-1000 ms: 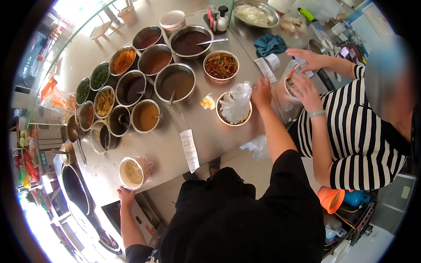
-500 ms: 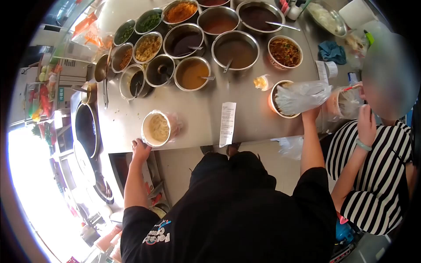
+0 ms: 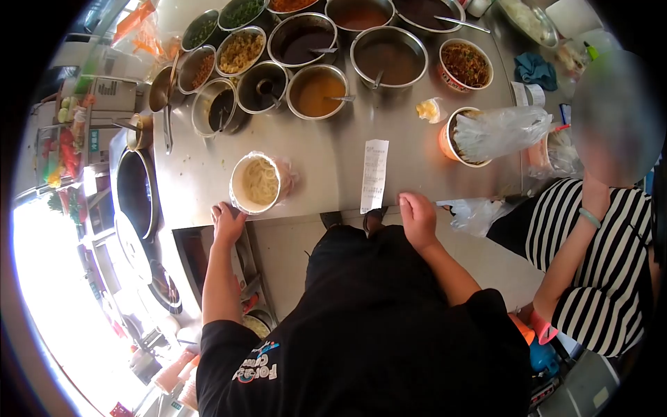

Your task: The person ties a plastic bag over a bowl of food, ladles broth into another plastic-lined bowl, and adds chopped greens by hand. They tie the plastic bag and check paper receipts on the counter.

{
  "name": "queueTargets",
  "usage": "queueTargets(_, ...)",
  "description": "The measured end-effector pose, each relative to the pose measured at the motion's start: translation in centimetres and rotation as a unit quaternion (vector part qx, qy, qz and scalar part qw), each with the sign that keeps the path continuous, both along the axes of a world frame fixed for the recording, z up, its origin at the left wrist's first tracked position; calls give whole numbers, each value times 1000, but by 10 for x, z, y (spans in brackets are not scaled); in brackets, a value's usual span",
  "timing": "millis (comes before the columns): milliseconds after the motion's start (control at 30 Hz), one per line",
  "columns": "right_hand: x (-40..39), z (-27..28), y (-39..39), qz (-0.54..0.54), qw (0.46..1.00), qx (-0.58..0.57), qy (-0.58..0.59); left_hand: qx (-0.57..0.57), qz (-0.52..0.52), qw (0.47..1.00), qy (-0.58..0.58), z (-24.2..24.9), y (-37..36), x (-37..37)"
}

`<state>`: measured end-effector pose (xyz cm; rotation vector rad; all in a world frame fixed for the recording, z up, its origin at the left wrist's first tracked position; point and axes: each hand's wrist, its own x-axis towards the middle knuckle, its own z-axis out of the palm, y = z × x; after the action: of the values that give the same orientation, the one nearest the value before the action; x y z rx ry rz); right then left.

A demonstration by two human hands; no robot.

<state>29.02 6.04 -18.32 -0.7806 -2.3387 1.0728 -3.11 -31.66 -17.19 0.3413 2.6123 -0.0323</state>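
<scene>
My left hand (image 3: 228, 221) rests at the counter's front edge, just below a plastic-lined tub of pale noodles (image 3: 258, 183); whether its fingers grip anything is unclear. Past the counter's front edge, right of a printed receipt (image 3: 374, 175), my right hand (image 3: 417, 217) hangs with its fingers curled in and nothing visible in it. Further right, a paper bowl (image 3: 450, 143) is partly covered by a clear plastic bag (image 3: 504, 132).
Metal bowls of sauces and toppings, one holding orange sauce (image 3: 316, 92), line the back of the steel counter (image 3: 319, 153). A bowl of red-brown topping (image 3: 465, 64) stands behind. At the right is a person in a striped top (image 3: 590, 257).
My right hand has left the plastic bag and moved left and down to the counter's front edge. The view has shifted slightly. The other person's raised hand has moved.
</scene>
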Motion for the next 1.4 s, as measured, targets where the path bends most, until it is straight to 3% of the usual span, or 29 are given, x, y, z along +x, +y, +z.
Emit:
queueTargets(333, -23, -5, -9, -54, 988, -120, -75, -3, 29, 999, -17, 6, 3, 4)
queueTargets(1267, -36, 2, -21, -50, 990, -91, -95, -8, 31, 999, -5, 12, 7, 7)
queueTargets(1400, -42, 12, -21, -56, 981, -103, -156, -14, 33, 999, -7, 12, 9, 7)
